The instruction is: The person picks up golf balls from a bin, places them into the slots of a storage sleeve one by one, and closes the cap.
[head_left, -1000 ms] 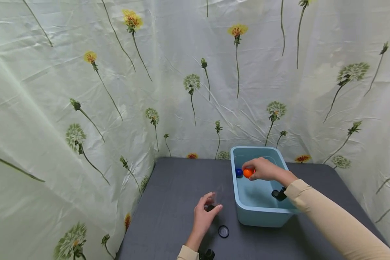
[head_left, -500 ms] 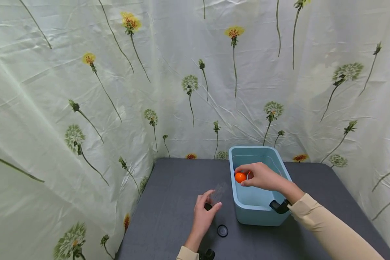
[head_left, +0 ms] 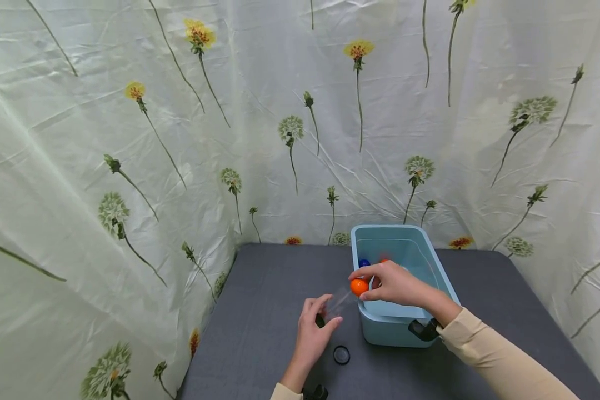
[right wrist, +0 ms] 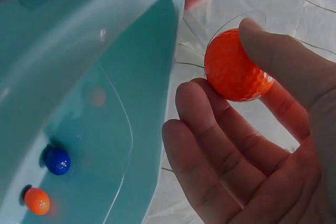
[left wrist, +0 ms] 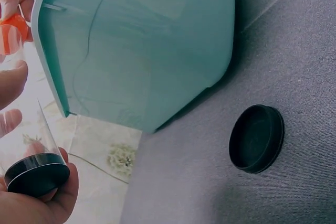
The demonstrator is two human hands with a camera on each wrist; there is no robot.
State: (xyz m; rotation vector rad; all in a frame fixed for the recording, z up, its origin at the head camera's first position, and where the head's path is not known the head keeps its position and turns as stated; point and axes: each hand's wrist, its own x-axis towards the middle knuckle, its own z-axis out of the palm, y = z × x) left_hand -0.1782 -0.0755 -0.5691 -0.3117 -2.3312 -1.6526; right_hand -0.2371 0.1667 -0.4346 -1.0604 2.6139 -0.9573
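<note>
My left hand (head_left: 311,333) grips a clear plastic tube (head_left: 337,303) near its black base (left wrist: 38,174), with the tube tilted up toward the right. Between the thumb and fingers of my right hand (head_left: 399,286) is an orange golf ball (right wrist: 229,71), right at the tube's open mouth, beside the left rim of a blue bin (head_left: 399,332). Inside that bin lie a blue ball (right wrist: 57,161) and another orange ball (right wrist: 37,201).
A round black cap (left wrist: 256,139) lies on the dark grey table (head_left: 270,294), in front of the bin and right of the left hand. Behind the table hangs a flower-print curtain (head_left: 180,133).
My right hand has lifted the orange golf ball from inside the bin and carried it left and nearer, to the tube's mouth. The tube has tilted further right; the left hand has barely moved.
</note>
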